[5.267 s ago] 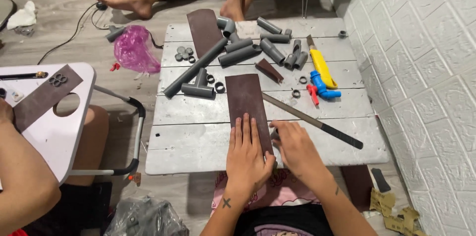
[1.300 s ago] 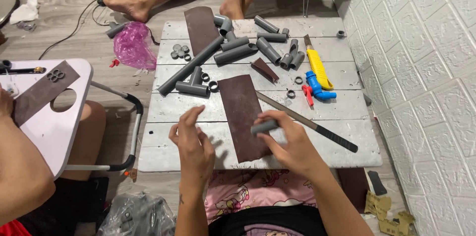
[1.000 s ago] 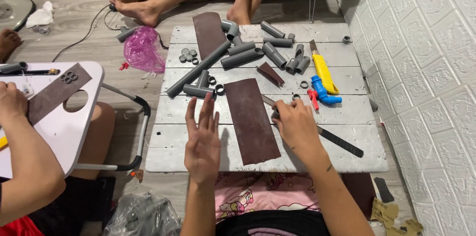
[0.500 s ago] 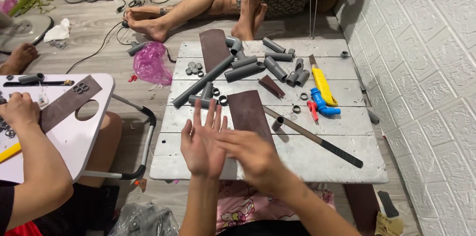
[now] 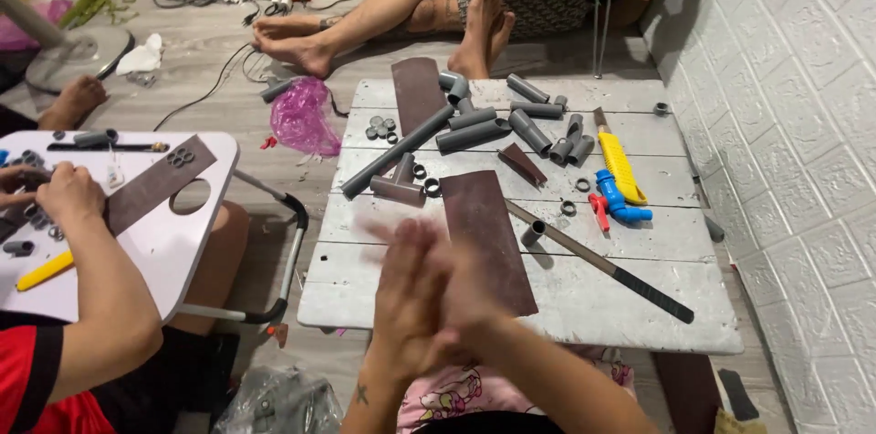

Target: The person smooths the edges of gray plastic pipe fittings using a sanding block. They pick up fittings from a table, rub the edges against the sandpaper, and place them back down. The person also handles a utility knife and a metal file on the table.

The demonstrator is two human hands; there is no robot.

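brown sandpaper sheet beneath pressed-together hands

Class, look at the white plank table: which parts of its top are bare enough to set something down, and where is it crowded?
Bare: the near-left corner of the table, left of the brown sheet; and the near-right strip, right of that sheet and below the long file. Crowded: the far half, with grey pipe pieces, rings and the yellow tool.

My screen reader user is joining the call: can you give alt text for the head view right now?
The person's left hand and right hand are pressed together, motion-blurred, over the near edge of a low white table beside a brown sandpaper sheet. Grey pipe pieces, a long file and a blue valve lie beyond.
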